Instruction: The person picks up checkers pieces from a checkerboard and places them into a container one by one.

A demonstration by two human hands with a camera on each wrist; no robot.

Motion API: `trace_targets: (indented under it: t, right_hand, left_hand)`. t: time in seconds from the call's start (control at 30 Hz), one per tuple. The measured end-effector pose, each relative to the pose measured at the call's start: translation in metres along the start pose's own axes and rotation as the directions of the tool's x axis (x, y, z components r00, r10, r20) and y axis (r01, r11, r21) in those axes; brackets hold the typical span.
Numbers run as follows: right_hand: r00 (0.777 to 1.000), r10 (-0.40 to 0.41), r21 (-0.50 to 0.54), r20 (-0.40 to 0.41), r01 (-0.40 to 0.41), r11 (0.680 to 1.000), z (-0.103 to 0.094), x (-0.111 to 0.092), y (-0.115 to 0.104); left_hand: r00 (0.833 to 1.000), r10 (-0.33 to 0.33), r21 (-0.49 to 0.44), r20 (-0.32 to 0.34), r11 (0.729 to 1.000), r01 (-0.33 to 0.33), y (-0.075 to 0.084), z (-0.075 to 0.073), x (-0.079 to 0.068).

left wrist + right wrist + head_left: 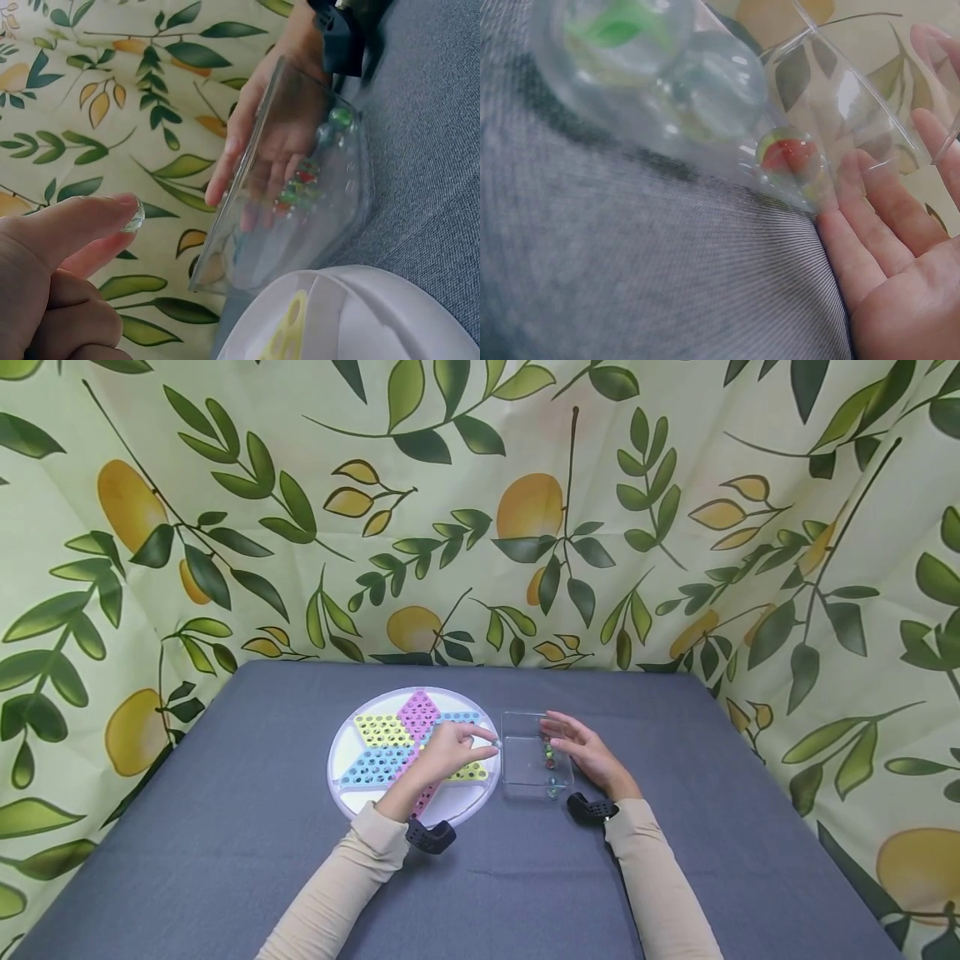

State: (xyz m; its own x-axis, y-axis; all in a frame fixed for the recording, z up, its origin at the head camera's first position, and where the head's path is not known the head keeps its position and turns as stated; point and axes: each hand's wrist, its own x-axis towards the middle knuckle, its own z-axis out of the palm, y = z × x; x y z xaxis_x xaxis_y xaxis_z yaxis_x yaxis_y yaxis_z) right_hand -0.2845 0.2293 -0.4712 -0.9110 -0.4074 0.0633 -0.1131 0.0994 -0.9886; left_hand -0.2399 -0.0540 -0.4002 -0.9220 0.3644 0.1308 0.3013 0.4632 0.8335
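Observation:
Between thumb and forefinger, my left hand [448, 750] pinches a clear glass marble [135, 216] above the right side of the Chinese checkers board [347, 727]. That board is round and white, with a star of pink, yellow and blue holes. To its right is a clear plastic box [525, 768], with several marbles [300, 184] gathered along its right side. My right hand [588, 756] lies against the box's right side, fingers fairly straight and touching the outside of the wall. A red and yellow marble [787, 154] shows through the plastic near those fingertips.
A grey cloth [225, 827] covers the table. Behind and at both sides hangs a curtain [465, 568] printed with leaves and fruit. A black wrist strap [431, 837] is worn on the left arm, and another black strap [591, 807] on the right.

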Motion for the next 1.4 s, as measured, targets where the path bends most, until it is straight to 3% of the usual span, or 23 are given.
trace_targets:
  t: [0.63,1.0,1.4]
  right_hand:
    - [0.999,0.029,-0.012,-0.015,-0.029,0.999,0.002,-0.001,-0.003]
    - [1.0,0.012,-0.039,-0.012,-0.012,0.999,0.0,0.001,0.001]
    - [1.0,0.018,-0.017,-0.002,-0.018,1.0,0.001,0.0,0.0]
  left_hand:
    - [0.999,0.005,-0.038,0.035,0.999,-0.004,-0.003,0.012,0.004]
    - [0.998,-0.014,-0.001,0.06,1.0,0.014,-0.007,0.025,0.004]
    - [0.997,-0.011,0.012,0.073,1.0,0.011,-0.012,0.029,0.004]
